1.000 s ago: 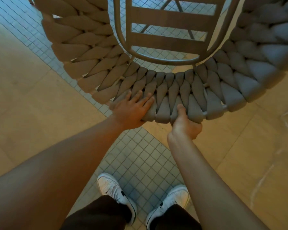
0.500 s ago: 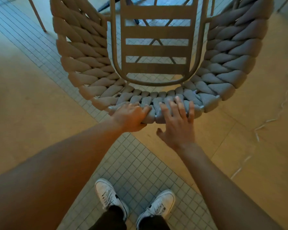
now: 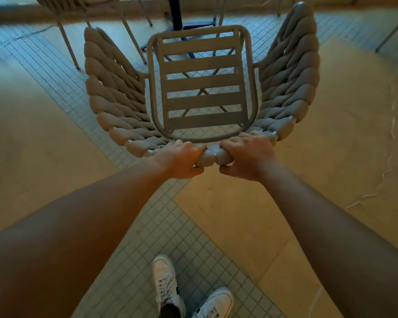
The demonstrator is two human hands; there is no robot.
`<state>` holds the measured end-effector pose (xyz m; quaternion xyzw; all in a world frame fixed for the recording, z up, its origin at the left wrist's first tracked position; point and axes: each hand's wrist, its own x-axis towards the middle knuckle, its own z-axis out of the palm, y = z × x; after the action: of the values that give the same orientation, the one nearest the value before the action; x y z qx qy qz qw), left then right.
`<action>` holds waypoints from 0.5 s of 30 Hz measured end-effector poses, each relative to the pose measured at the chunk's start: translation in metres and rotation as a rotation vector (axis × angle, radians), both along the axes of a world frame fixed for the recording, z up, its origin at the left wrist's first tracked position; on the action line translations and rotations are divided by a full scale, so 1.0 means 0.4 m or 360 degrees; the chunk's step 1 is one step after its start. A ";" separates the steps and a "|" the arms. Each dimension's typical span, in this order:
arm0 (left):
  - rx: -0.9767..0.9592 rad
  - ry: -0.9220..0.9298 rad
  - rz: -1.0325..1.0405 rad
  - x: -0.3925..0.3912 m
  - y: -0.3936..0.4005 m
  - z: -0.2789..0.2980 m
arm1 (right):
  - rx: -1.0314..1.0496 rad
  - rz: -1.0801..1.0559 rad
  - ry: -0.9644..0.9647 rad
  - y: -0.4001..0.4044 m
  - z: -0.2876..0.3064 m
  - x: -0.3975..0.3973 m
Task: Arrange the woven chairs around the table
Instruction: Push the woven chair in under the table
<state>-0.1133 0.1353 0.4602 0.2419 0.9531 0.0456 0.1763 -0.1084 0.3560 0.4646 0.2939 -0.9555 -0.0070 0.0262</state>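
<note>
A woven chair (image 3: 115, 104) with thick braided grey-beige rope sides and a slatted seat (image 3: 202, 83) stands in front of me, its curved back rim nearest. My left hand (image 3: 178, 160) and my right hand (image 3: 248, 157) both grip the top of that rim, side by side, fingers curled over the rope. Beyond the chair rises the dark post of the table base (image 3: 176, 12), its flat foot on the floor. The tabletop is out of view.
Another chair's thin legs (image 3: 67, 42) stand at the upper left beside the table base. More legs (image 3: 386, 37) show at the upper right. The floor mixes small grey tiles and beige slabs. My white shoes (image 3: 168, 283) are at the bottom.
The chair has moved away from me toward the table base. Both hands went from resting flat on the back rim to closing around it.
</note>
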 end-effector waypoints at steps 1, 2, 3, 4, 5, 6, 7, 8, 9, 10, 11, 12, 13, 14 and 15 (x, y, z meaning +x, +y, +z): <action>0.0004 0.0000 -0.0005 -0.018 -0.004 0.007 | -0.0038 0.0023 0.0029 0.003 0.000 -0.015; 0.0011 0.0001 -0.0015 -0.037 -0.008 0.013 | -0.0072 0.0043 0.0022 0.006 0.000 -0.033; 0.0025 -0.0004 -0.0028 -0.055 -0.012 0.020 | -0.0105 0.0057 -0.0007 0.007 0.004 -0.051; 0.0056 -0.0012 -0.0052 -0.073 -0.015 0.028 | -0.0139 0.0062 -0.0044 0.005 0.007 -0.070; 0.0091 -0.0025 -0.0074 -0.088 -0.017 0.037 | -0.0179 0.0049 -0.0060 0.001 0.009 -0.088; 0.0120 -0.0033 -0.0081 -0.103 -0.020 0.047 | -0.0214 0.0014 -0.0051 -0.007 0.010 -0.106; 0.0135 -0.0021 -0.0071 -0.119 -0.022 0.058 | -0.0233 -0.0043 -0.0019 -0.019 0.010 -0.126; 0.0140 0.0010 -0.0051 -0.131 -0.023 0.065 | -0.0246 -0.0110 0.0022 -0.030 0.010 -0.143; 0.0140 0.0062 -0.0025 -0.144 -0.022 0.069 | -0.0272 -0.0176 0.0061 -0.042 0.011 -0.159; 0.0135 0.0129 0.0006 -0.154 -0.019 0.072 | -0.0309 -0.0237 0.0087 -0.053 0.014 -0.174; 0.0122 0.0198 0.0054 -0.162 -0.014 0.072 | -0.0333 -0.0290 0.0091 -0.060 0.018 -0.185; 0.0103 0.0265 0.0113 -0.176 -0.012 0.073 | -0.0317 -0.0328 0.0075 -0.069 0.025 -0.206; 0.0083 0.0320 0.0173 -0.186 -0.006 0.073 | -0.0274 -0.0345 0.0052 -0.074 0.030 -0.220; 0.0058 0.0371 0.0228 -0.201 -0.004 0.074 | -0.0239 -0.0353 0.0037 -0.078 0.034 -0.240; 0.0021 0.0409 0.0267 -0.219 -0.003 0.075 | -0.0228 -0.0359 0.0024 -0.082 0.037 -0.260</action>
<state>-0.2009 0.1341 0.4903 0.1666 0.9843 0.0352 0.0468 -0.2122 0.3234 0.4796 0.1818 -0.9803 0.0560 0.0533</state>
